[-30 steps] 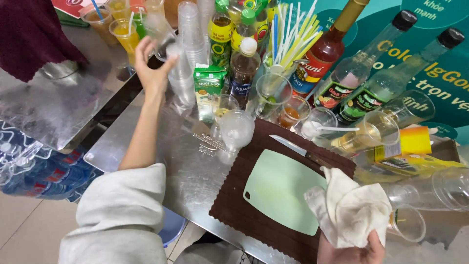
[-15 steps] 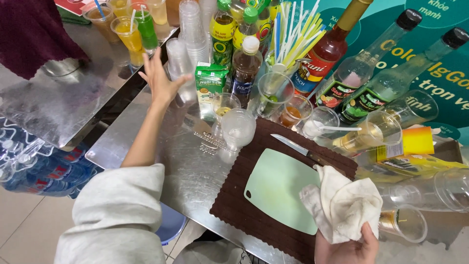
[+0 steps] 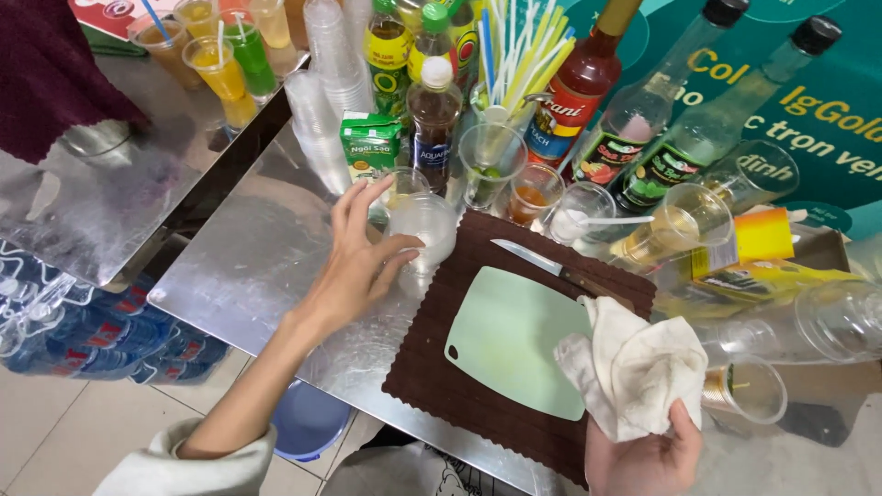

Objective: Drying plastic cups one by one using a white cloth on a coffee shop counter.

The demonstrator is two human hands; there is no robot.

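My left hand (image 3: 358, 262) reaches over the steel counter (image 3: 248, 266) and its fingers touch a clear plastic cup (image 3: 424, 230) that stands at the edge of the brown mat (image 3: 441, 377); the fingers are spread. At the lower right, my right hand (image 3: 648, 455) grips a crumpled white cloth (image 3: 634, 367) that hangs over the corner of a pale green cutting board (image 3: 514, 340). A knife (image 3: 551, 268) lies on the mat just past the board.
Stacked plastic cups (image 3: 331, 55), a green carton (image 3: 372, 147), bottles (image 3: 432, 115), a holder of straws (image 3: 514, 64) and small cups line the back. Syrup bottles (image 3: 643, 129) stand right. Filled drinks (image 3: 220, 64) sit far left. A blue bucket (image 3: 308, 422) is below the counter.
My left hand has come back from the cup stacks at the far left down to the cup by the mat. My right hand has kept the cloth, lifting it slightly.
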